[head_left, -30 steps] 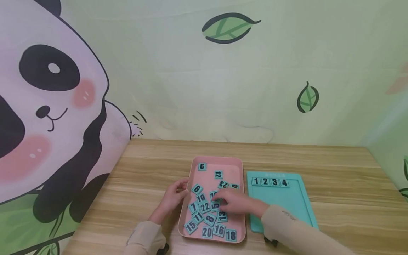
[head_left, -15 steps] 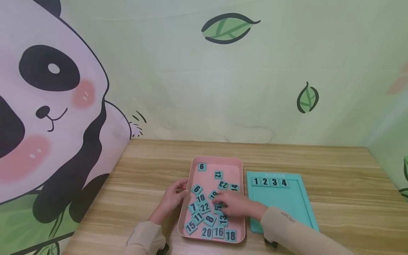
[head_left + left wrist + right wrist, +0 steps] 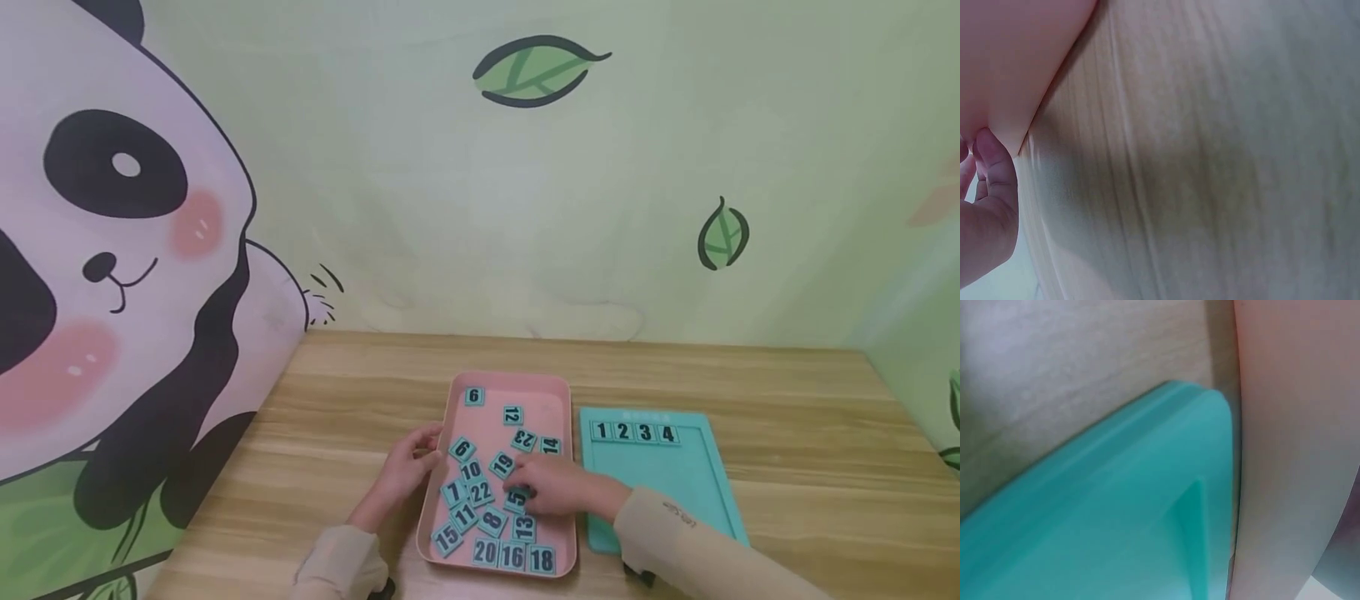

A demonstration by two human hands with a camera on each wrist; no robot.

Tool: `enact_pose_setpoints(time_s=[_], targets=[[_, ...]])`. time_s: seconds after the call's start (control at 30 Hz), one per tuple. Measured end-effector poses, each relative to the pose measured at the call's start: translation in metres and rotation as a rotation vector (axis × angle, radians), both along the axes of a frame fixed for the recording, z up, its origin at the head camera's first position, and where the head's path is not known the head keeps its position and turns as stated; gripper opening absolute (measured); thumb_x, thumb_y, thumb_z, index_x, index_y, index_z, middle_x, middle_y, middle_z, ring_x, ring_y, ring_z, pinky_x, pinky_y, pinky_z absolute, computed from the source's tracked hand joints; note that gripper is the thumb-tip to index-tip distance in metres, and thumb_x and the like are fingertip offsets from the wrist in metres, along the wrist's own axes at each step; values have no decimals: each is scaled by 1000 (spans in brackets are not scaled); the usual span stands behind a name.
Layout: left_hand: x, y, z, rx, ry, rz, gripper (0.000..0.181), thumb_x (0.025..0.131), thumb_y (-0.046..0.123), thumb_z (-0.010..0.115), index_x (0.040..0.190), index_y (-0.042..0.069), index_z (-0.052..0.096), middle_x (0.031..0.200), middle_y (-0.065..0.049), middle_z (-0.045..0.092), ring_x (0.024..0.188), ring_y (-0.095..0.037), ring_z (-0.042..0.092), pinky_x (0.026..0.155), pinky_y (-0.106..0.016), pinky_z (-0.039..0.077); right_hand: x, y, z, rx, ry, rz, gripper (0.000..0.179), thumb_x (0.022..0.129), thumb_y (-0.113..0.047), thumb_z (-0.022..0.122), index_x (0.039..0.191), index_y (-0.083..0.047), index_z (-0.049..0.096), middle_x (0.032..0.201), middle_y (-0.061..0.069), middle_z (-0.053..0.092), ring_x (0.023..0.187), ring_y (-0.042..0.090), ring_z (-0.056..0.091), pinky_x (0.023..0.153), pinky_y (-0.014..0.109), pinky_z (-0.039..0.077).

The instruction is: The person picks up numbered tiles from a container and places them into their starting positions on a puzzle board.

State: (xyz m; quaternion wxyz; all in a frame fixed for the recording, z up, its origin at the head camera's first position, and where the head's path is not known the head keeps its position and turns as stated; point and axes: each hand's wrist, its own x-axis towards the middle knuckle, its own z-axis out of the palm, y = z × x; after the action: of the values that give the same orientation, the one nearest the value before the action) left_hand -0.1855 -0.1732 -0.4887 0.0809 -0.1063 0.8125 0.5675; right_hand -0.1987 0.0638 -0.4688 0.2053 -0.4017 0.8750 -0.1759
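Note:
A shallow pink tray (image 3: 542, 398) holds several loose teal number tiles, among them a 19 (image 3: 502, 464), a 13 (image 3: 523, 527) and an 8 (image 3: 491, 522). My left hand (image 3: 407, 464) holds the tray's left rim; its thumb (image 3: 996, 156) lies against the outer wall in the left wrist view. Over the tray's right side, my right hand (image 3: 558, 485) has its fingertips on the number 5 tile (image 3: 515, 500), pinching it and partly covering it. To the right lies a teal board (image 3: 660, 487) with tiles 1, 2, 3 and 4 (image 3: 667, 433) in a row at its top left.
Both tray and board rest on a wood-grain table (image 3: 360, 383). Behind it stands a pale green wall (image 3: 420, 208) with a panda and leaves on it. The board's raised edge (image 3: 1204, 406) runs beside the tray's right wall (image 3: 1291, 425).
My right hand has shifted slightly toward me and right with the 5 tile, uncovering the 19 and 14 tiles. The 16 and 13 tiles have turned a little. My left hand stays put.

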Motion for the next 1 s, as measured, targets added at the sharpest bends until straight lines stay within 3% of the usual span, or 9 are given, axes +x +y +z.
enact_pose_setpoints(time_s=[0.23, 0.4, 0.67, 1.0], targets=[[-2, 0, 4, 1, 9, 11, 38, 88, 6, 48, 125, 13, 48, 107, -10, 50, 97, -21, 51, 81, -33, 48, 0, -1, -1, 6, 112, 16, 36, 75, -13, 63, 111, -19, 61, 97, -7, 56, 84, 2, 50, 77, 18, 45], [-3, -1, 4, 2, 8, 16, 37, 88, 5, 48, 124, 12, 49, 105, -10, 49, 95, -21, 51, 78, -30, 48, 0, -2, -2, -5, 166, 7, 35, 74, -20, 65, 109, -17, 61, 99, -6, 56, 88, 4, 51, 81, 21, 46], [-2, -1, 1, 11, 10, 9, 37, 88, 5, 47, 124, 12, 49, 105, -10, 49, 95, -21, 52, 75, -29, 48, -1, 0, -5, -56, 102, -44, 35, 71, -20, 69, 104, -15, 63, 96, -8, 56, 84, 1, 50, 78, 17, 45], [0, 1, -2, 19, 17, 6, 37, 88, 5, 48, 124, 12, 50, 105, -11, 50, 96, -22, 52, 77, -31, 48, 2, 10, 3, -167, 22, -113, 30, 73, -23, 67, 103, -16, 64, 97, -8, 56, 83, 5, 50, 73, 18, 45]])
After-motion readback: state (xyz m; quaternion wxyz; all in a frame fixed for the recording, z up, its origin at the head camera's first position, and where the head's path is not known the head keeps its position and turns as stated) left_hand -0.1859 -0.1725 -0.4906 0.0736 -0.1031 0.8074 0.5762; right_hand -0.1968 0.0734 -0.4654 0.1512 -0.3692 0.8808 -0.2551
